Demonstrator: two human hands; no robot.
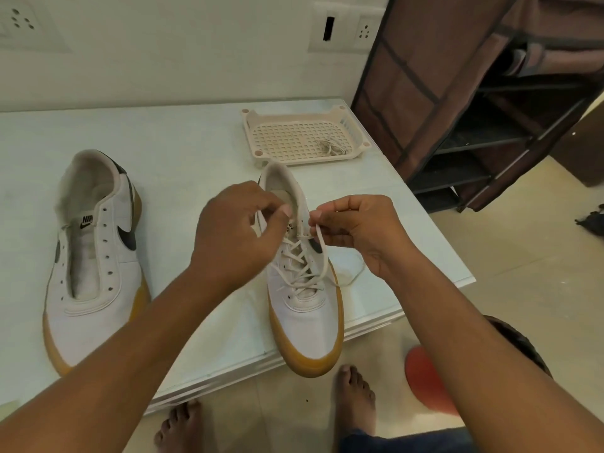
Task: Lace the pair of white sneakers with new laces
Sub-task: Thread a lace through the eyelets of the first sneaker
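Finishing the top eyelets of the right-hand sneaker (304,289) at the bench (183,152) edge — left hand (235,230) and right hand (353,230) fingers each pinching a lace (322,250) end. Next, probably: pull even, knot, then start the unlaced sneaker (94,250) — spare lace (330,147) waiting in the tray (261,124).

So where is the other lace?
In the head view, a spare lace lies bundled in the near right corner of the basket at the back of the table, just behind the sneaker being laced.
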